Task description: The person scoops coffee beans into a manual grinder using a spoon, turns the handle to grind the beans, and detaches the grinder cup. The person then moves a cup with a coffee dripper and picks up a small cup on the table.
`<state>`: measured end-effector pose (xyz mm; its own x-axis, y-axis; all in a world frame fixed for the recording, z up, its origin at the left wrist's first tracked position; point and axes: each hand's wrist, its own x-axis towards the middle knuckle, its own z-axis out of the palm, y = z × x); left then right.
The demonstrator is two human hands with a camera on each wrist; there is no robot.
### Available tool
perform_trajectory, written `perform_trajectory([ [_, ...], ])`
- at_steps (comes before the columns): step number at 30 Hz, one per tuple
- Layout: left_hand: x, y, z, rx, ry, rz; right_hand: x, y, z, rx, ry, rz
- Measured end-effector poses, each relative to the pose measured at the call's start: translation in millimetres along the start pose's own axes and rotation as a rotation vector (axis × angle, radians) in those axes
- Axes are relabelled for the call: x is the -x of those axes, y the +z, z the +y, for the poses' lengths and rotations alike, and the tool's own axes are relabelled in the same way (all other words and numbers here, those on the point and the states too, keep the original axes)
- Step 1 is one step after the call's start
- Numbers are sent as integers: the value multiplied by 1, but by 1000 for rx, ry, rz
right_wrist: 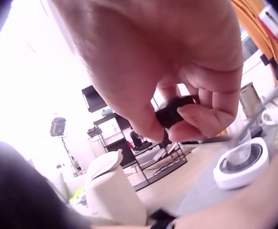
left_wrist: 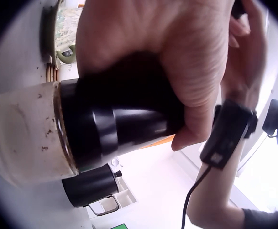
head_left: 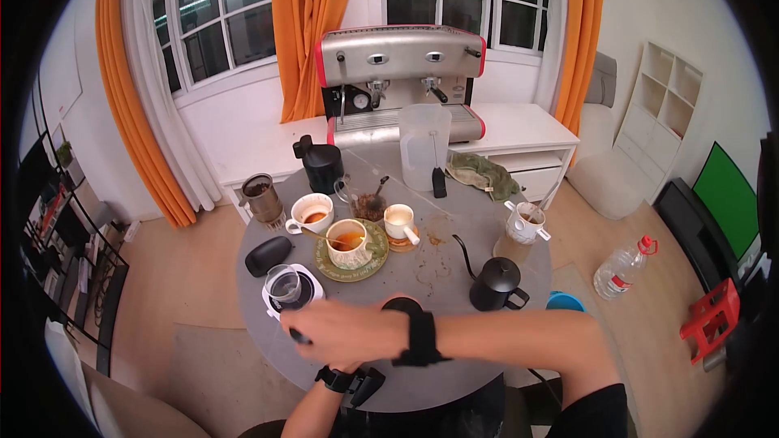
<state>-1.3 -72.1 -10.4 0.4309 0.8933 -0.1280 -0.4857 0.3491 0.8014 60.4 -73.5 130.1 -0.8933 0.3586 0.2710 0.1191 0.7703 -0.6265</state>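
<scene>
In the left wrist view my left hand [left_wrist: 153, 28] grips the black body of a hand coffee grinder [left_wrist: 124, 124], its fingers wrapped round the side. The grinder's clear jar [left_wrist: 26, 136] is specked with brown grounds and points toward the tabletop. My right hand [head_left: 345, 332] crosses over the left forearm in the head view and hides most of the left hand. Between thumb and fingers it pinches a black knob [right_wrist: 174, 112], with a thin metal crank arm [right_wrist: 208, 141] running off to the right. Left of the hands is a white scale [head_left: 276, 304] bearing a glass cup [head_left: 284, 282].
A black gooseneck kettle [head_left: 497, 285] stands at the right of the round grey table [head_left: 454, 357]. Beyond the hands are a tea-filled cup [head_left: 349, 255] on a green plate [head_left: 369, 272], a black case [head_left: 268, 256] and a white mug [head_left: 399, 219]. An espresso machine [head_left: 402, 65] sits behind.
</scene>
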Motion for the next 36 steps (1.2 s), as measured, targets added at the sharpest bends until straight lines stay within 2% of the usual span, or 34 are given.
perform_trajectory([
  [1, 6, 26, 24, -262, 181, -262, 15, 5, -12, -56, 12, -12],
  [3, 7, 34, 29, -553, 374, -286, 40, 4, -31, 16, -39, -40],
  [4, 10, 40, 32, -535, 375, -275, 52, 4, -34, 8, -33, -59],
  [6, 18, 49, 41, -619, 307, -206, 74, 2, -39, 61, -211, -70],
  [8, 18, 47, 42, -658, 302, -189, 105, -13, -55, 82, -72, -222],
  [9, 18, 46, 42, -705, 295, -181, 118, -34, -69, 136, -70, -193],
  [11, 16, 46, 44, -667, 312, -173, 141, -48, -75, 129, 114, -266],
  [13, 15, 45, 45, -621, 337, -248, 157, -64, -76, 210, 245, -295],
  [14, 17, 48, 47, -582, 317, -245, 162, -75, -80, 268, 378, -317],
  [17, 19, 50, 52, -581, 273, -246, 178, -101, -62, 438, 615, -294],
  [19, 18, 49, 51, -593, 266, -250, 168, -120, -37, 420, 658, -160],
  [21, 17, 46, 47, -620, 250, -261, 137, -139, -13, 467, 775, -170],
  [23, 17, 43, 43, -644, 234, -241, 113, -146, 40, 530, 468, -99],
  [24, 17, 45, 42, -664, 231, -252, 91, -147, 63, 491, 432, -154],
  [25, 17, 46, 42, -658, 253, -231, 58, -146, 55, 391, 602, -188],
  [26, 17, 48, 42, -651, 276, -210, 37, -137, 70, 397, 461, -162],
  [27, 15, 48, 42, -668, 271, -216, 20, -118, 96, 399, 204, -27],
  [28, 14, 47, 42, -649, 254, -233, -6, -103, 98, 305, 23, -58],
  [29, 15, 46, 42, -629, 233, -247, -22, -91, 74, 249, 62, -73],
  [31, 18, 46, 41, -710, 178, -189, -42, -59, 35, 173, -168, -70],
  [32, 22, 45, 39, -776, 140, -132, -35, -49, 17, 186, -53, -261],
  [33, 27, 31, 26, -646, 138, -121, -25, -36, 2, 135, -72, -352],
  [34, 21, 31, 27, -543, 105, -140, 5, -30, -14, -33, -196, -238],
  [35, 11, 33, 32, -432, 80, -157, 20, -11, -18, 136, -262, -259],
  [36, 7, 40, 47, -491, 329, -439, 51, -21, -37, 71, -304, -218],
])
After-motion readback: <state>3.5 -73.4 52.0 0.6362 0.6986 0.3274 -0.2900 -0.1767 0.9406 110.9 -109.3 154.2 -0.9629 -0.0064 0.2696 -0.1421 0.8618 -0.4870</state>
